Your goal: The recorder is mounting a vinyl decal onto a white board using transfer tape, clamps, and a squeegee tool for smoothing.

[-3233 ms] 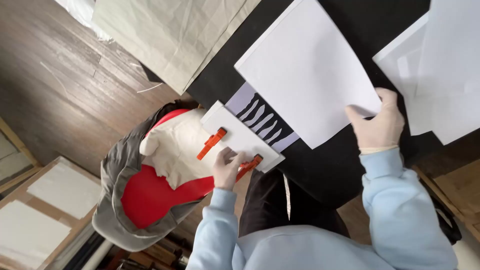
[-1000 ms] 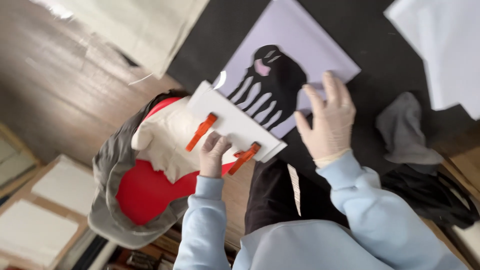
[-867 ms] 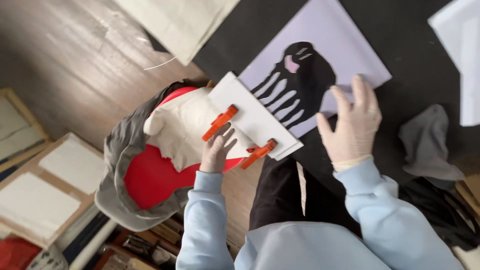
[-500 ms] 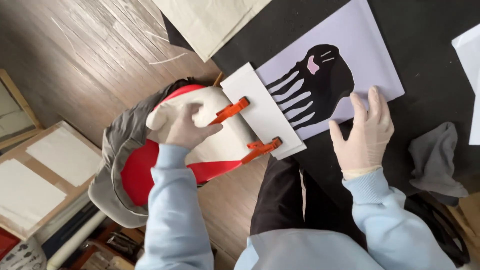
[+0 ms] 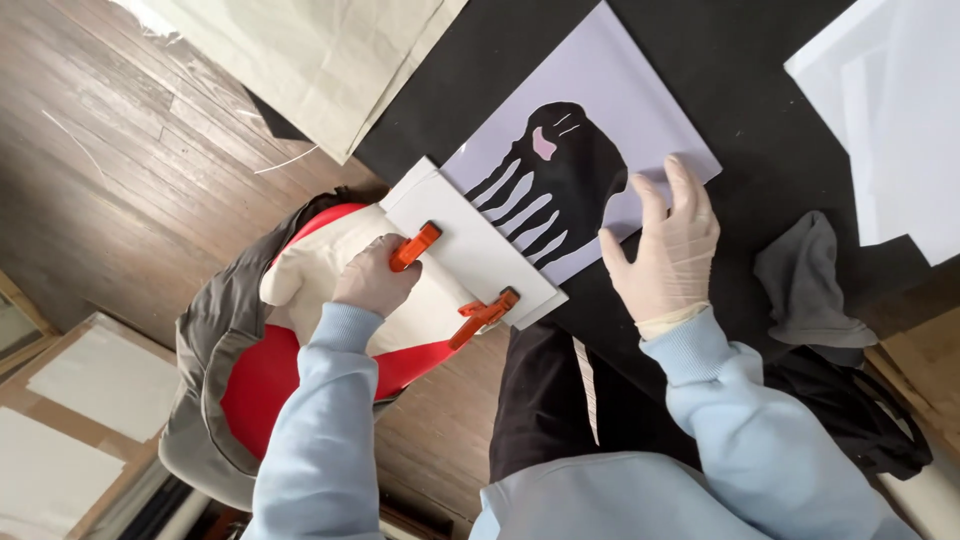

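Observation:
A lilac sheet [image 5: 640,110] printed with a black dripping shape lies on the black table [image 5: 760,70]. A white board [image 5: 470,245] covers its near edge, held by two orange clamps, one [image 5: 414,246] on the left and one [image 5: 484,314] on the right. My left hand [image 5: 372,278], in a pale glove, is closed on the left orange clamp. My right hand [image 5: 665,245], also gloved, rests flat with spread fingers on the lilac sheet's right edge.
White paper sheets [image 5: 890,110] lie at the table's far right. A grey rag [image 5: 805,285] sits right of my right hand. A red and grey chair [image 5: 250,370] with a cream cloth stands below the table edge. Beige fabric [image 5: 320,60] hangs at the upper left over wooden floor.
The white cover sheet was lifted away, uncovering the lilac print. My left hand moved from between the clamps onto the left clamp. My right hand settled flat on the print.

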